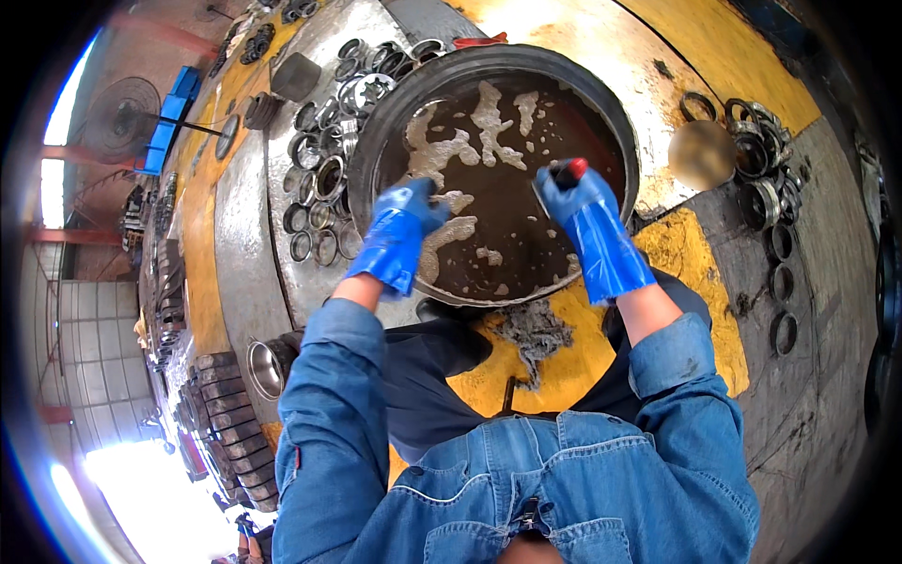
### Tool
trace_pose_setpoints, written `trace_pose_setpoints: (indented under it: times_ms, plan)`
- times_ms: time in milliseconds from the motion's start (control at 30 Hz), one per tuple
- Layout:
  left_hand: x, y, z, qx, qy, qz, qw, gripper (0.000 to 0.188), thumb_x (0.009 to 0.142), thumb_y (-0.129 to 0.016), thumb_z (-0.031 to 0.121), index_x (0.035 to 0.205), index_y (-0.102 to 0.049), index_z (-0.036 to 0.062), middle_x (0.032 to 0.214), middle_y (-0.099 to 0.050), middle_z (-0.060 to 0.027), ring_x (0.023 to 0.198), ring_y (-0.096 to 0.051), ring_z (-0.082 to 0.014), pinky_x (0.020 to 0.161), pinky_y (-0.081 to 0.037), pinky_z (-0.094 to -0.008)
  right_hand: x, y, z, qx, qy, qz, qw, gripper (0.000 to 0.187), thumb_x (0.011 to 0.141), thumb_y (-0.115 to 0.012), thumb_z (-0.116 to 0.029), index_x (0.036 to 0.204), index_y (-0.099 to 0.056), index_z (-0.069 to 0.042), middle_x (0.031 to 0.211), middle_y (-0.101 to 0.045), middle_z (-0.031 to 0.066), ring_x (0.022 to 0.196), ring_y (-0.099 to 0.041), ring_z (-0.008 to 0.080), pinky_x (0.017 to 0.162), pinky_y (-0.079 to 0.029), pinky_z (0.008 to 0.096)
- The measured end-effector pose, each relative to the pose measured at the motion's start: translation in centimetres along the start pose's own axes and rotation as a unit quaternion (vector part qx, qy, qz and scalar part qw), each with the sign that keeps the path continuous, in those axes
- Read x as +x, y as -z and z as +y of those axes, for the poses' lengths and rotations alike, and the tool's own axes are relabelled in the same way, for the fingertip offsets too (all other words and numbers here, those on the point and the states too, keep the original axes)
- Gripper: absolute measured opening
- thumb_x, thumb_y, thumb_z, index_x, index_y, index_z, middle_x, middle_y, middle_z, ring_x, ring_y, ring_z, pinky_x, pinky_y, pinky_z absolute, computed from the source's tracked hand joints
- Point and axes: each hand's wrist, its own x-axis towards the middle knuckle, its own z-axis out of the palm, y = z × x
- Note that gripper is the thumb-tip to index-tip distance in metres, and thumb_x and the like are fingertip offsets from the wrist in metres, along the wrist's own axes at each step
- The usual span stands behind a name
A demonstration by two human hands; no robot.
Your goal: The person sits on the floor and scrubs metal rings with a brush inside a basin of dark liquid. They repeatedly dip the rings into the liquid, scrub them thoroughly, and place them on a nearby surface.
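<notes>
Both my hands, in blue rubber gloves, are over a wide round black tub of dark brown liquid with patches of foam. At the tub's left side my left hand is closed, its fingers curled by a small dark piece that I cannot make out. Over the right side my right hand grips a tool with a red and black handle. A thin edge shows below that fist, but the tool's working end is mostly hidden.
Many metal rings are heaped left of the tub, and more rings lie at the right. A grey rag lies between my feet on the yellow floor plate. A metal bowl-like part sits at the left, near a standing fan.
</notes>
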Motion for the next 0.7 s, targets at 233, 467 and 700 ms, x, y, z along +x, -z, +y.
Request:
trace_pose_setpoints:
  times_ms: [233,467,700]
  plan:
    - [4.8,-7.2,7.5,-0.100,-0.063,-0.060,0.991,0.086,0.078,-0.080,0.051,0.147,-0.051,0.0092,0.136,-0.064,-0.0191,0.126,-0.062,-0.0372,0.108,-0.050,-0.0436,2.4,7.8,-4.5,0.129,-0.196,0.065,0.970,0.045,0.091,-0.072,-0.047,0.099,-0.076,-0.003,0.087,-0.076,0.0085,0.082,-0.069,0.0201,0.082,-0.054,0.0366]
    - [11.0,-12.0,10.1,-0.093,-0.095,-0.045,0.990,0.097,0.076,-0.085,0.046,0.153,-0.043,0.0052,0.146,-0.057,-0.0217,0.135,-0.055,-0.0357,0.114,-0.043,-0.0415,2.2,8.7,-1.8,0.146,-0.205,0.090,0.964,0.045,0.091,-0.072,-0.047,0.099,-0.076,-0.003,0.089,-0.076,0.0095,0.084,-0.069,0.0219,0.083,-0.054,0.0373]
    - [11.6,-17.4,8.0,-0.131,-0.180,-0.141,0.965,0.052,0.078,-0.078,0.028,0.122,-0.064,0.0036,0.116,-0.069,-0.0240,0.114,-0.065,-0.0413,0.099,-0.052,-0.0467,2.7,7.9,-1.0,0.171,-0.209,0.071,0.960,0.044,0.091,-0.072,-0.047,0.100,-0.076,-0.004,0.090,-0.076,0.0104,0.085,-0.070,0.0237,0.084,-0.054,0.0379]
